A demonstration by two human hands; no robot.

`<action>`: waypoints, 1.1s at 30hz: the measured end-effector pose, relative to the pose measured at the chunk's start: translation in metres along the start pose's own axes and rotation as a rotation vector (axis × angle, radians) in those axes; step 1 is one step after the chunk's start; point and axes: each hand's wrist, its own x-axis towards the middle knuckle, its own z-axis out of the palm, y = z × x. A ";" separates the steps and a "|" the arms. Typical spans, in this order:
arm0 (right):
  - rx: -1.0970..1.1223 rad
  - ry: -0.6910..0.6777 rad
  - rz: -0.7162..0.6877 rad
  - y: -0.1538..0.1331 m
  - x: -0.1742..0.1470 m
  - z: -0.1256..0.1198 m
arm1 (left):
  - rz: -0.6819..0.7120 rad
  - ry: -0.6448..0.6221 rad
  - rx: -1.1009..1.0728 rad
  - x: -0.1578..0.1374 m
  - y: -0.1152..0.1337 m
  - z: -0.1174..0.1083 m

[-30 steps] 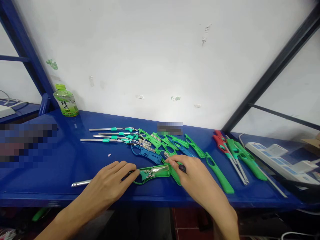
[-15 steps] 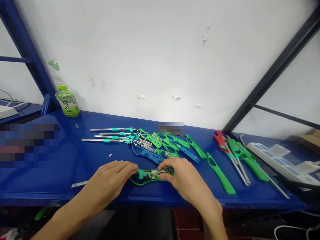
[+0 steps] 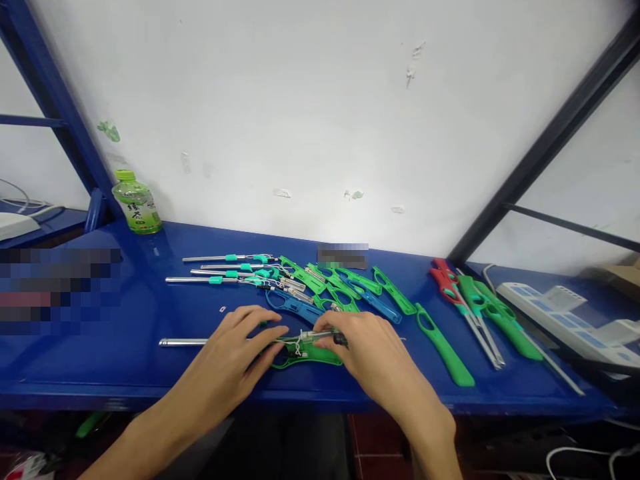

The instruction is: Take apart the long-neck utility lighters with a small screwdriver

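Near the table's front edge lies a half-assembled gas lighter, its green handle half-shell [image 3: 320, 355] facing open side up. White wires and a clear fuel tank [image 3: 311, 335] show at the shell. My left hand [image 3: 240, 353] is closed around the lighter's front end, its fingertips by the wires, hiding the trigger area. A metal tube [image 3: 183, 343] sticks out leftward from beneath that hand. My right hand [image 3: 363, 347] pinches the tank's dark-ended right part between thumb and fingers, over the shell's rear end.
Behind my hands lie several metal tubes with teal parts [image 3: 215, 281], green half-shells [image 3: 395, 293] and blue half-shells [image 3: 295, 307]. To the right are a single green half-shell [image 3: 445, 350], red and green lighters [image 3: 510, 327] and white power strips [image 3: 565, 327]. A green bottle [image 3: 137, 207] stands back left.
The metal tube has shifted up and rightward and lies more level. My left fingers have moved right over the teal trigger, which is now covered. The tank sits slightly higher against the shell.
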 end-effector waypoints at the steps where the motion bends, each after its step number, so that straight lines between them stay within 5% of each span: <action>1: 0.011 0.008 -0.008 -0.001 -0.001 -0.001 | 0.005 -0.012 -0.018 0.000 0.002 0.001; 13: 0.040 -0.017 -0.053 -0.003 0.000 -0.006 | -0.002 -0.105 -0.032 0.000 0.003 0.003; 21: 0.036 0.176 0.093 0.035 -0.017 -0.029 | -0.021 -0.069 -0.009 0.000 0.004 0.004; 33: 0.194 0.082 -0.158 -0.015 0.004 0.003 | -0.091 0.025 -0.174 0.002 0.005 -0.004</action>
